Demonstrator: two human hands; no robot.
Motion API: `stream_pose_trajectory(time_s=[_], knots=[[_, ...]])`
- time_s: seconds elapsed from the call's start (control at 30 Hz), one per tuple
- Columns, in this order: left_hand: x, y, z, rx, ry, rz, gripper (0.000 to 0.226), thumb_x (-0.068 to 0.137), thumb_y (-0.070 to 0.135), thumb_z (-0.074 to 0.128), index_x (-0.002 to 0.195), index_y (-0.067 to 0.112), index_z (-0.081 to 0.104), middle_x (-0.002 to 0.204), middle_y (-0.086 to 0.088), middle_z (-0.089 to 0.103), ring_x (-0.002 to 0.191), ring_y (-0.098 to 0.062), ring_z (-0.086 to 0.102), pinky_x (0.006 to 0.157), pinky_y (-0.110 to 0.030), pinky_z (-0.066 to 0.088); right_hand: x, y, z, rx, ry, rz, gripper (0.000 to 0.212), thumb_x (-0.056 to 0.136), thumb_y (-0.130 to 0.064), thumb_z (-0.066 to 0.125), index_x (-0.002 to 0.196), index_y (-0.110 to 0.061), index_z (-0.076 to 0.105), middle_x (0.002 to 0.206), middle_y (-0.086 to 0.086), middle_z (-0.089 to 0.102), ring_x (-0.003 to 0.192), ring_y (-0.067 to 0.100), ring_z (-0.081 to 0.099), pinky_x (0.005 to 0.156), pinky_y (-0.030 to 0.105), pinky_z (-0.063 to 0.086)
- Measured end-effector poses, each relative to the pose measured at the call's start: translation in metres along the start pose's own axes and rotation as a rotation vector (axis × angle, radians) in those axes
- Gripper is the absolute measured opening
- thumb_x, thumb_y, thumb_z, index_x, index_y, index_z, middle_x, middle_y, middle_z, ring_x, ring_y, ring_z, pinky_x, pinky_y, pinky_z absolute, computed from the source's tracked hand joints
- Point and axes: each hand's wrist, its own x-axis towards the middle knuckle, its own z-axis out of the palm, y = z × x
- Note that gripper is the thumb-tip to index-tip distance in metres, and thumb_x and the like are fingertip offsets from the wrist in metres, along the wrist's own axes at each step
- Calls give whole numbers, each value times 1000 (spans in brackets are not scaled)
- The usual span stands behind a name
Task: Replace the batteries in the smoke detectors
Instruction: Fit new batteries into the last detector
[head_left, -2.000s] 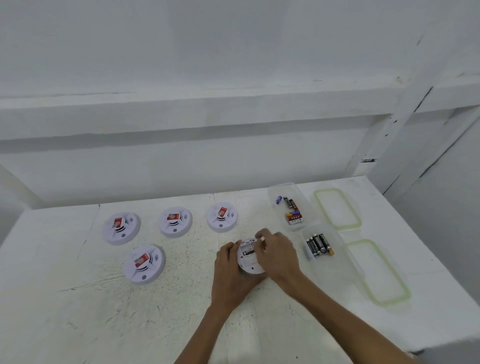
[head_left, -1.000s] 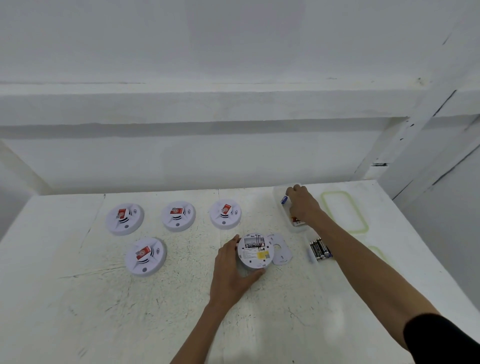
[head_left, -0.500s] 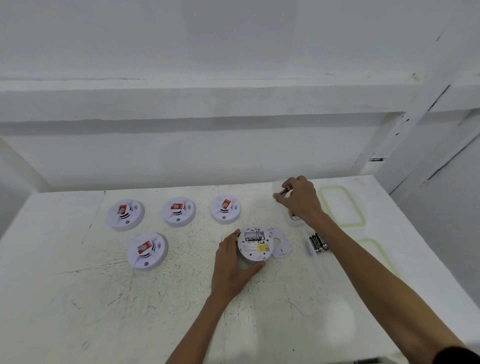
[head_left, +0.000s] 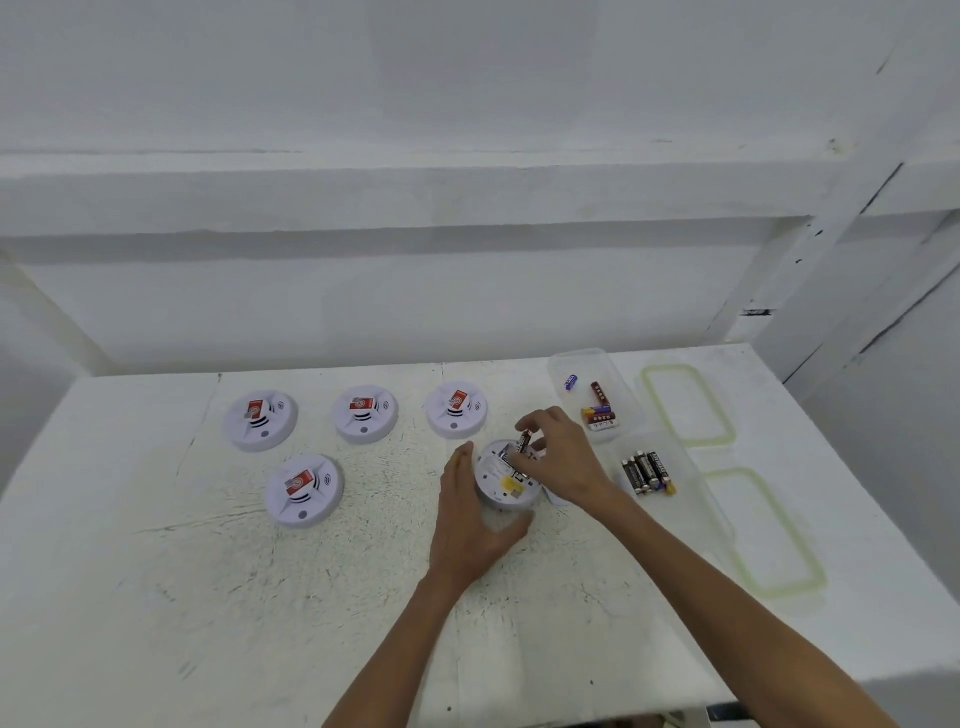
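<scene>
Table (head_left: 156, 571): white, scuffed top.

Closed detectors (head_left: 260, 420): four, face up with red stickers, three in a far row and one nearer, all at the left and well apart from the hands.

Left hand (head_left: 467, 519): its grip is wrapped round the near-left rim of the open detector (head_left: 501, 480), which lies back-up on the table at centre.

Right hand (head_left: 563, 465): its grip is pinched tight on one battery (head_left: 523, 442), held just over the far edge of that detector. The battery's long axis stands steeply, tipped slightly away from the person. The bay beneath is mostly hidden by fingers, so its direction is uncertain; the battery probably has to be laid flat to seat. The right hand is the nearer one.

Far tub (head_left: 558, 364): mixed batteries. Near tub (head_left: 691, 462): black batteries.

Lids (head_left: 644, 395): two, at far right.
</scene>
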Motion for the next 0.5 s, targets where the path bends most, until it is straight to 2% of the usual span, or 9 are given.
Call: stream_pose_trajectory(time_s=[0.07,0.13,0.23,0.33,0.4,0.5], knots=[[0,2,0,-13,5,-26,120,61,77,77,152,13,30,147,8,31,139,-4,29,114,-13,25,-3,1,0,-2,1,7,43,77,-32,80,115,-19,63,113,-3,54,80,12,66,71,21,54],[0,-1,1,-7,21,-34,118,60,71,80,150,12,32,143,8,31,136,-5,31,109,-6,25,-6,0,0,-13,-17,8,45,77,-32,81,116,-20,62,113,-4,54,77,11,65,70,21,54],[2,-6,4,25,38,15,95,71,48,79,150,19,33,141,3,40,134,-13,38,111,-22,37,-10,-1,2,-51,-54,-23,46,78,-34,80,117,-23,62,115,-6,54,72,9,64,69,21,53],[-2,-1,1,-2,48,26,99,74,25,74,153,31,17,154,2,29,144,-17,30,115,-36,38,-11,-3,1,-46,-87,-55,44,79,-31,81,118,-24,62,116,-9,55,72,8,64,66,13,49],[-3,-3,2,-30,42,-8,104,76,25,75,158,24,11,161,-4,24,149,-22,26,116,-43,38,-10,-7,0,-52,-103,-77,42,79,-28,81,117,-25,63,117,-10,55,73,9,65,68,17,50],[4,-4,2,-58,47,-55,95,79,44,80,153,16,28,147,0,42,140,-21,40,110,-39,47,-7,-14,2,-107,-135,-107,40,78,-24,82,113,-26,63,117,-11,56,77,11,63,68,16,48]])
